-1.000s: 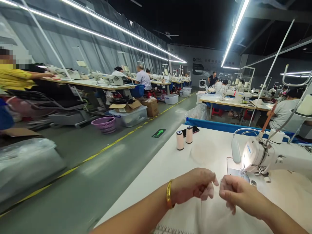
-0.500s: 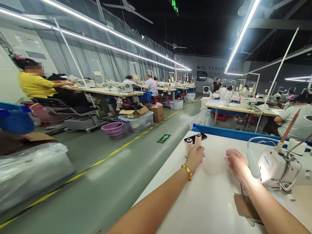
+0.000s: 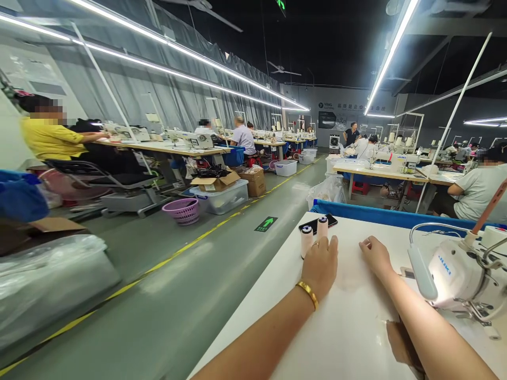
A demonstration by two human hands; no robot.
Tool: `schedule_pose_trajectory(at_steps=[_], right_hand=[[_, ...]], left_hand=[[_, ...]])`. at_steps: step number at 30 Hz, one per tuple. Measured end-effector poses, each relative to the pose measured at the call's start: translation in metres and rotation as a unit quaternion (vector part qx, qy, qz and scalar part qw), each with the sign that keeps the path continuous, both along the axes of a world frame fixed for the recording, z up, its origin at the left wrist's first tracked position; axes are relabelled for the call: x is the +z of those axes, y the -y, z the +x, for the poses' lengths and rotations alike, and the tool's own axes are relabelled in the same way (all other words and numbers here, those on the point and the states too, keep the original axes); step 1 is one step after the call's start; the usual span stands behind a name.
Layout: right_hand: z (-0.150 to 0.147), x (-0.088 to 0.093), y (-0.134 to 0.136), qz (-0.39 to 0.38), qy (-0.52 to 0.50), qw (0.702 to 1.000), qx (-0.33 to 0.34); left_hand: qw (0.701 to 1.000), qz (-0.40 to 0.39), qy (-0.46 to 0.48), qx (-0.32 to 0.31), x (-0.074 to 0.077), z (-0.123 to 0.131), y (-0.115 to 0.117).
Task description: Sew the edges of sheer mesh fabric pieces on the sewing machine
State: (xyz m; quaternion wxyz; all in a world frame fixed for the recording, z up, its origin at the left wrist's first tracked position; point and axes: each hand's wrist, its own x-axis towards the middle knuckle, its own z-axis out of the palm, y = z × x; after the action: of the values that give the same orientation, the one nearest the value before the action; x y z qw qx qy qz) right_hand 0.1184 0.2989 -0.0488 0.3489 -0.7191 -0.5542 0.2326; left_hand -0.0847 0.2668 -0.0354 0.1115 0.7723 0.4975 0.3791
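Observation:
My left hand (image 3: 320, 264), a gold bracelet on its wrist, lies stretched forward on the white table (image 3: 340, 338). Its fingertips are against the nearer of two pale thread spools (image 3: 307, 240), and the second spool (image 3: 322, 227) stands just behind. A faint, pale round fabric piece (image 3: 348, 272) lies between my hands. My right hand (image 3: 374, 256) rests on that piece's far right edge with its fingers curled in. A black phone (image 3: 317, 223) lies behind the spools.
A white sewing machine (image 3: 459, 274) with its lamp lit stands to the right. A blue bin edge (image 3: 388, 216) runs behind the table. An aisle with a yellow line (image 3: 190, 243) lies to the left. Other people sit sewing at rows of tables.
Both hands have moved away from my body, from a thread held close in front to the far part of the table by the spools. The view has lifted.

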Motion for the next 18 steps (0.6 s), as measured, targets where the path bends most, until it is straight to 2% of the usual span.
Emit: schedule_pose_trajectory(at_steps=[3, 6, 9, 11, 14, 16, 18], right_hand=[[-0.001, -0.001, 0.001, 0.009, 0.034, 0.999, 0.009], [-0.002, 0.004, 0.001, 0.03, 0.065, 0.997, 0.018], [-0.004, 0.015, 0.005, 0.07, 0.099, 0.992, 0.033], [-0.007, 0.023, 0.017, 0.1, 0.127, 0.986, 0.044], [-0.012, 0.025, 0.057, 0.133, 0.183, 0.972, 0.066], [-0.014, 0.015, 0.095, 0.142, 0.225, 0.958, 0.105], [-0.012, -0.001, 0.138, 0.141, 0.256, 0.943, 0.16]], left_hand=[[0.992, 0.071, -0.085, -0.069, 0.003, 0.009, 0.007], [0.976, 0.088, -0.153, -0.128, -0.002, 0.012, 0.001], [0.969, 0.07, -0.201, -0.124, -0.012, 0.008, -0.01], [0.968, 0.053, -0.22, -0.107, -0.017, 0.004, -0.014], [0.967, 0.037, -0.226, -0.106, -0.022, 0.001, -0.018], [0.969, 0.037, -0.221, -0.104, -0.024, 0.002, -0.023], [0.969, 0.073, -0.227, -0.061, -0.024, 0.003, -0.03]])
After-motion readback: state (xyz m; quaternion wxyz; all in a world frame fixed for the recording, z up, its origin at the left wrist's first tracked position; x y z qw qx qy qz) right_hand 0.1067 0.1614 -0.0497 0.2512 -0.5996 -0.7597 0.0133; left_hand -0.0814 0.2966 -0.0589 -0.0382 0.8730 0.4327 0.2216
